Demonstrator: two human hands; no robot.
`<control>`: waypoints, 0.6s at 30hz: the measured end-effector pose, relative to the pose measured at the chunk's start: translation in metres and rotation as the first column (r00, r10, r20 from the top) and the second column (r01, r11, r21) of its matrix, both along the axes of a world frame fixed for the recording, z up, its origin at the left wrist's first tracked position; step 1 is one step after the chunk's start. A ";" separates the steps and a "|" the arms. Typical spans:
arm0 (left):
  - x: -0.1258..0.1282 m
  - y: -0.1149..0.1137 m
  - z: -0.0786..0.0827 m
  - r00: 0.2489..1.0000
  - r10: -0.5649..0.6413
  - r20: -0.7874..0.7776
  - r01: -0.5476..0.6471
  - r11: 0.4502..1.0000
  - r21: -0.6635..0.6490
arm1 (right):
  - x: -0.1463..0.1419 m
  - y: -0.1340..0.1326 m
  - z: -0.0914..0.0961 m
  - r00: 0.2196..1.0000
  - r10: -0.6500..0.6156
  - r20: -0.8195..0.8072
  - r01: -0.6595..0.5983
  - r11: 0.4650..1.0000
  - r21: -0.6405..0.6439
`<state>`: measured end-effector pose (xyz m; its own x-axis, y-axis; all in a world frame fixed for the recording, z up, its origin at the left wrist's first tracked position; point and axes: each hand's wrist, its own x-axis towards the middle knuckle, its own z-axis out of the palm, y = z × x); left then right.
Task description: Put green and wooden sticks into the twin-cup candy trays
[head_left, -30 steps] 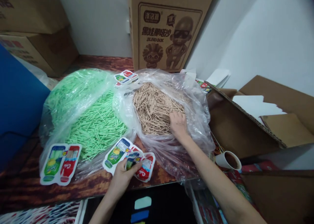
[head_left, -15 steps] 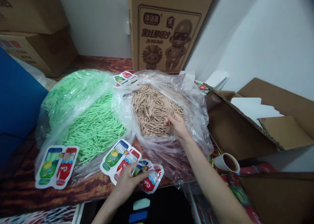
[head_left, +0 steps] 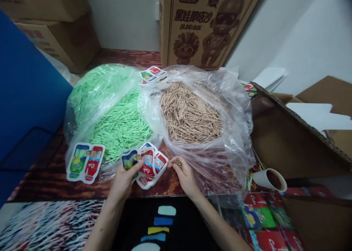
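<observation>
My left hand point(head_left: 124, 179) is closed on a printed packet point(head_left: 147, 163) shaped like two bottles, one green and one red marked Cola. Under it lies another such packet point(head_left: 160, 161), partly covered. In my right hand point(head_left: 184, 175), the fingers pinch a small bunch of thin brown sticks point(head_left: 178, 162) close to the packets' right edge. Beyond the hands, a heap of brown sticks point(head_left: 189, 115) fills an opened clear plastic bag point(head_left: 236, 133). To its left, light green sticks point(head_left: 121, 126) fill a second bag. A packet with sticks showing inside point(head_left: 85, 163) rests at the table's left.
A large cardboard box point(head_left: 203, 27) stands behind the bags. On the right are an open carton point(head_left: 277, 133) and a paper cup point(head_left: 271, 180) of brown liquid. A blue panel point(head_left: 24, 97) borders the left side. More packets point(head_left: 140, 75) lie between the bags.
My right hand has left the brown heap and come down towards the packets, carrying a bunch of sticks. My left hand keeps its packet, now overlapping the other one. The camera view has shifted.
</observation>
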<state>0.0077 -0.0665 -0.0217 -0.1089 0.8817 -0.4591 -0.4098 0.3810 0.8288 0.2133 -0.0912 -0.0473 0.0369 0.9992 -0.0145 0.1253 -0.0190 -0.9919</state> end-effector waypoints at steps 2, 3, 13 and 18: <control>0.002 -0.002 0.000 1.000 0.010 0.015 -0.010 1.000 -0.003 | -0.002 -0.004 -0.004 1.000 -0.003 0.029 0.003 1.000 -0.003; 0.003 -0.002 0.000 1.000 0.011 0.019 -0.011 1.000 -0.004 | -0.002 -0.005 -0.005 0.999 -0.011 0.032 0.011 1.000 0.006; 0.004 -0.003 -0.005 0.999 -0.008 0.039 0.009 1.000 -0.014 | 0.001 -0.007 -0.008 0.994 0.003 0.113 -0.010 0.998 0.057; 0.005 -0.004 -0.004 1.000 0.001 0.020 0.000 1.000 -0.004 | 0.000 -0.009 -0.007 0.984 -0.001 0.176 -0.013 0.997 0.078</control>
<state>0.0126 -0.0703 -0.0257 -0.1002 0.8799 -0.4644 -0.4261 0.3838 0.8192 0.2130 -0.1002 -0.0541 0.0261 0.9972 0.0706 0.2975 0.0597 -0.9529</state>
